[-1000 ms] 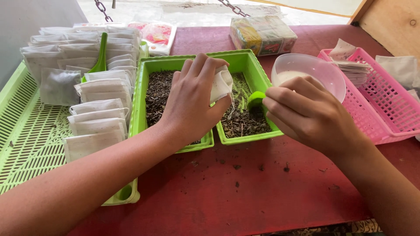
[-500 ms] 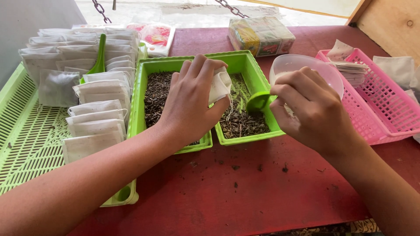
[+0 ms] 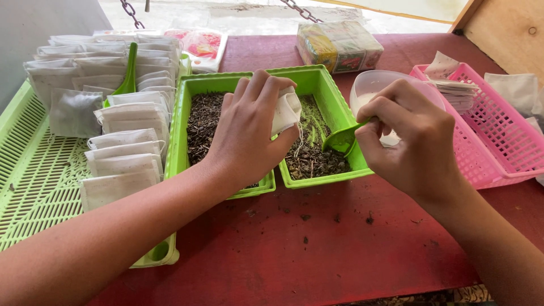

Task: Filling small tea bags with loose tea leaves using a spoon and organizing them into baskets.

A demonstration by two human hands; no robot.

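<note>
Tea bag (image 3: pixel 286 110): small white empty filter pouch, pinched in left hand (image 3: pixel 246 133) fingers, held over the seam between the two green trays. Right hand (image 3: pixel 411 144) closed around the handle of a small green scoop (image 3: pixel 341 139); scoop head sits low over the right tray.

Containers:
- Left green tray (image 3: pixel 184 122): dark dried leaf, mostly hidden under the left hand.
- Right green tray (image 3: pixel 334 99): dark leaf mixed with greenish strands, heaped toward the near edge.
- Translucent white bowl (image 3: pixel 377 85) just right of that tray, behind the right hand; whitish contents, kind unclear.
- Pink slotted basket (image 3: pixel 498 141) far right: stack of flat white empty pouches (image 3: pixel 456 90) in its back corner.
- Light green slotted tray (image 3: pixel 34 175) far left: rows of filled white bags (image 3: pixel 122 150) overlapping, plus a second green scoop (image 3: pixel 129 73) standing among them.

Surface: red tabletop (image 3: pixel 317 243), loose leaf crumbs scattered near the trays. At the back edge: a plastic-wrapped packet bundle (image 3: pixel 340 45) and a red-and-white pack (image 3: pixel 201 45). Wooden panel (image 3: pixel 504 28) top right, chains (image 3: pixel 300 10) hanging above, bright ground beyond.
</note>
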